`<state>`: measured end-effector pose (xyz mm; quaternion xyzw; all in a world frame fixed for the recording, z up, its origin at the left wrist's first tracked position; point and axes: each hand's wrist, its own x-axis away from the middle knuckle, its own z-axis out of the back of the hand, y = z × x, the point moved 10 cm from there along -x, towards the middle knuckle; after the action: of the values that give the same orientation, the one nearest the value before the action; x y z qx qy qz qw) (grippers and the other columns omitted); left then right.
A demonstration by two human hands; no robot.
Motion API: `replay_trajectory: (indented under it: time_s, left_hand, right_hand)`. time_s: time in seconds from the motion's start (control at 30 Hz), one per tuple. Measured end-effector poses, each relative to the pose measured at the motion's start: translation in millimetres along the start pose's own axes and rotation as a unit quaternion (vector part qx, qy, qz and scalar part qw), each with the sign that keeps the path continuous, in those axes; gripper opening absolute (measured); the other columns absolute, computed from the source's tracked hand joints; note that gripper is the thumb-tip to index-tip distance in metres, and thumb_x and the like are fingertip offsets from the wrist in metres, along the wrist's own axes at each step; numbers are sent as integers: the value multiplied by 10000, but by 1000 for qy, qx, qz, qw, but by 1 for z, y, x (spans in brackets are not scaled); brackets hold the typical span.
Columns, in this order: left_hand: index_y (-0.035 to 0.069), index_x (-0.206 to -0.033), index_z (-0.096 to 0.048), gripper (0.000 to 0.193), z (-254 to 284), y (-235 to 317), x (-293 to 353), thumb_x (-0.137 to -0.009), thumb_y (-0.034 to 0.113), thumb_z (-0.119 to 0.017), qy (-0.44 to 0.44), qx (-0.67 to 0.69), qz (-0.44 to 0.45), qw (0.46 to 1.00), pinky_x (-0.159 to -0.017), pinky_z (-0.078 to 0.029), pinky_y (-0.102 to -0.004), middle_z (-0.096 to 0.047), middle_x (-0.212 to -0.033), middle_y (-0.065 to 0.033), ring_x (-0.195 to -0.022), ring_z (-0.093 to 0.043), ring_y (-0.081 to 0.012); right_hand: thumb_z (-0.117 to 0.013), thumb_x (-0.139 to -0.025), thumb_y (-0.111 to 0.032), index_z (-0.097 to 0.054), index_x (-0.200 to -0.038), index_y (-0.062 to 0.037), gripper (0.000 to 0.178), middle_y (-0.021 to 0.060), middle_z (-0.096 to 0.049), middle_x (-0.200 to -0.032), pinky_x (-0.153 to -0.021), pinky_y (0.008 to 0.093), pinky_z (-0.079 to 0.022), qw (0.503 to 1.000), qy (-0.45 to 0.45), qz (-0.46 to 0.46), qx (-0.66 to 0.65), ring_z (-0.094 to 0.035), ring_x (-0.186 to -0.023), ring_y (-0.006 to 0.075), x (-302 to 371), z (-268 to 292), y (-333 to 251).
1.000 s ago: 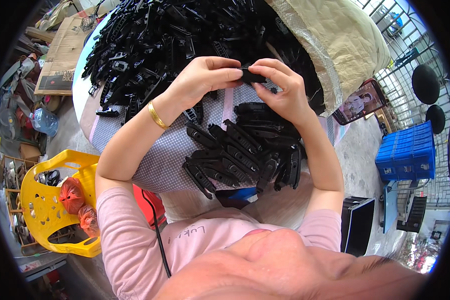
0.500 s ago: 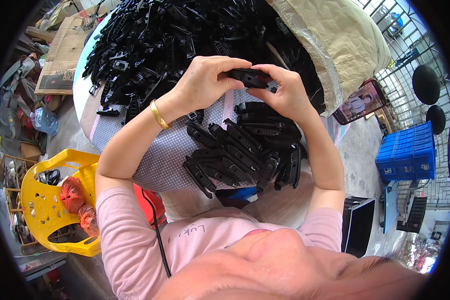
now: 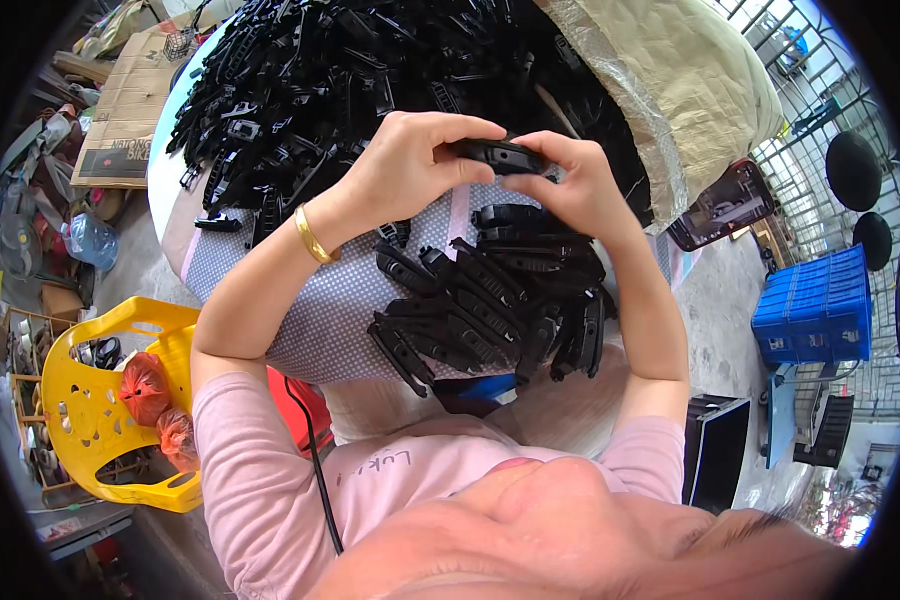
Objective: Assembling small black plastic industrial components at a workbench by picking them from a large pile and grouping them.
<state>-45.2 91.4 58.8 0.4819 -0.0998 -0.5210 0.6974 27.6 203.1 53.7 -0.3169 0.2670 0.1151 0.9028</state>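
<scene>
Between both hands I hold a long black plastic part (image 3: 500, 155) above the table, at the near edge of the big heap. My left hand (image 3: 425, 165) grips its left end between thumb and fingers. At its right end, my right hand (image 3: 570, 178) pinches it with thumb and forefinger. Nearer to me, a small pile of similar black plastic parts (image 3: 490, 300) lies on the dotted tablecloth (image 3: 315, 325). Beyond my hands rises a large heap of loose black plastic pieces (image 3: 310, 80); its single pieces are hard to tell apart.
A tan sack (image 3: 690, 80) lies open at the heap's right. Beside it a phone (image 3: 725, 205) leans at the table's edge. Left of me stands a yellow plastic chair (image 3: 80, 400) with red bags (image 3: 145, 388). Blue crates (image 3: 812, 305) stand at the right.
My right thumb has shifted slightly along the black part, and the part has tilted a little. Both hands stay in nearly the same place. The phone's picture has changed.
</scene>
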Motion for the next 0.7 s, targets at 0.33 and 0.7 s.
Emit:
replay_trajectory:
  time_s: [0.33, 0.7]
  left_hand:
    - [42, -1218, -554, 406, -52, 19, 16, -815, 56, -596, -250, -102, -100, 958, -909, -421, -364, -582, -1115, -142, -1038, -502, -291]
    - [31, -1007, -663, 269, -31, -34, 2, -744, 21, -609, -184, -440, -20, 878, -938, -392, -328, -633, -1050, -82, -1080, -514, -219]
  right_hand:
    - [-736, -738, -252, -651, -1057, -33, 397, 112, -665, -894, -692, 287, -491, 989, -71, -123, 29, -623, -773, 189, -2, -31, 61]
    - [-745, -723, -338, -619, -932, -8, 411, 156, -663, -843, -686, 366, -508, 969, -142, -147, 141, -650, -790, 294, -12, -51, 52]
